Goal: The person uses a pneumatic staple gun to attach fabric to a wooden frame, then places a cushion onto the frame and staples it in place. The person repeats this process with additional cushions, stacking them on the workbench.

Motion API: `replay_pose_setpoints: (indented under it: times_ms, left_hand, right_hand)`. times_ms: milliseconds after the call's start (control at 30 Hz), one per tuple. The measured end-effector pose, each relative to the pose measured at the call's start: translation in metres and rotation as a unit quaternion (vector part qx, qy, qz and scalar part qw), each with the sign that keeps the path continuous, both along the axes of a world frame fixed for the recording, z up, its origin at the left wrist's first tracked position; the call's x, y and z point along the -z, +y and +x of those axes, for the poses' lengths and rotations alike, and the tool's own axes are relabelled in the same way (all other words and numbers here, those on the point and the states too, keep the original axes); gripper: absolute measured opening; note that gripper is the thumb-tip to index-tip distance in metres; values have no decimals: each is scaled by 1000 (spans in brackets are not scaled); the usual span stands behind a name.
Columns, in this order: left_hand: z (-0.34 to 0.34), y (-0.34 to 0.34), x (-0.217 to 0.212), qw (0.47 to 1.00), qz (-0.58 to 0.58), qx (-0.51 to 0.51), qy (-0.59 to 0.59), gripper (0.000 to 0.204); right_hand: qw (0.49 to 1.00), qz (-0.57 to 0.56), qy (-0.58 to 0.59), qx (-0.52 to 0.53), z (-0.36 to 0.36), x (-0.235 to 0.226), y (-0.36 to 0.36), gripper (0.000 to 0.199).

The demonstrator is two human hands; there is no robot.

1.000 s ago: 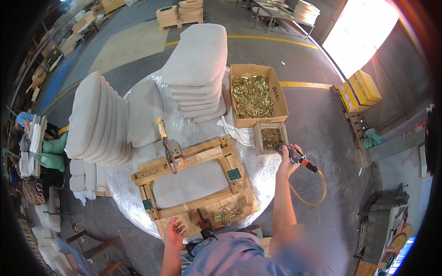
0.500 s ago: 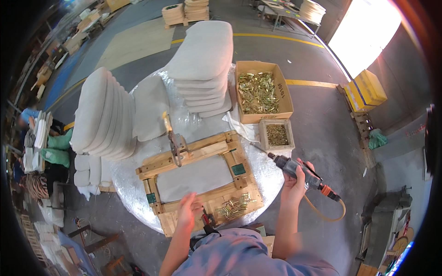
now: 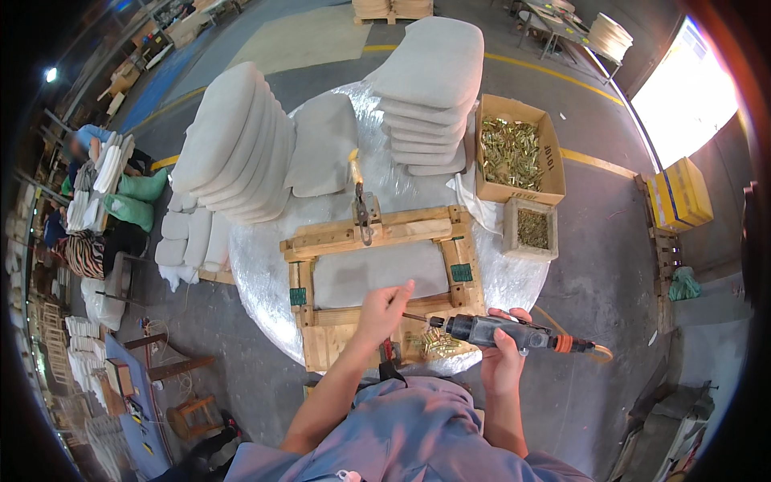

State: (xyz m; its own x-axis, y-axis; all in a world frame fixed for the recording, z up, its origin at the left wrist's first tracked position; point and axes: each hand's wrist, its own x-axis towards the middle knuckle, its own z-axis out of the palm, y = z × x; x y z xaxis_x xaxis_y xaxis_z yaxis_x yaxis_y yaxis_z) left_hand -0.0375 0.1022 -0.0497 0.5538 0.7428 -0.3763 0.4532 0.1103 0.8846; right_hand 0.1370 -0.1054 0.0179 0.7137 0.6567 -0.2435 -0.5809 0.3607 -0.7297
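My right hand (image 3: 504,357) is wrapped round a grey air screwdriver (image 3: 490,331) with an orange hose fitting, and its long bit points left. At the bit's tip my left hand (image 3: 382,313) has its fingers pinched together. Whatever may be in them is too small to make out. Both hands are over the near side of a wooden jig (image 3: 474,277), which frames a grey padded panel (image 3: 377,273). A toggle clamp (image 3: 363,209) with a yellow handle is fixed at the jig's far side. Partly behind the screwdriver lies a pile of brass-coloured fittings (image 3: 438,344) on the wooden board.
Stacked grey padded panels (image 3: 229,153) stand at the left, with another stack (image 3: 430,72) at the back. A cardboard box (image 3: 554,161) of metal fittings and a small wooden box (image 3: 530,233) of screws flank the jig. A person (image 3: 92,145) works far left.
My right hand has brought the screwdriver left and down toward the jig, its bit meeting my left hand. My left hand has gone from loosely spread to pinched, and the whole view has shifted.
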Motion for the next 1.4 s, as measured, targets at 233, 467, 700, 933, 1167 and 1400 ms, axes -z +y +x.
replay_pose_setpoints:
  times_ms: [233,467,700,933,1167,1400]
  left_hand:
    - [-69,18,76,772,-423,-228,-416,76]
    - [-54,-2,22,706,-451,-256,-483,97]
    - [-57,-39,45,764,-441,-253,-397,63]
    - [-227,-72,135,808,-279,-492,-165,21]
    - [-235,-110,115,695,-368,-533,-311,32]
    - [-221,-130,78,469,-370,-256,-760,43]
  right_hand:
    - [999,-29,-3,34,-10,-5,-4,61]
    - [999,-20,-32,12,-15,-5,-9,63]
    - [997,-28,-67,4,-28,8,-12,64]
    - [979,-114,-163,-51,-30,42,-24,64]
    - [940,-143,-240,-195,-58,59,11,53]
    - [907,-138,-265,-297,-86,78,39,52]
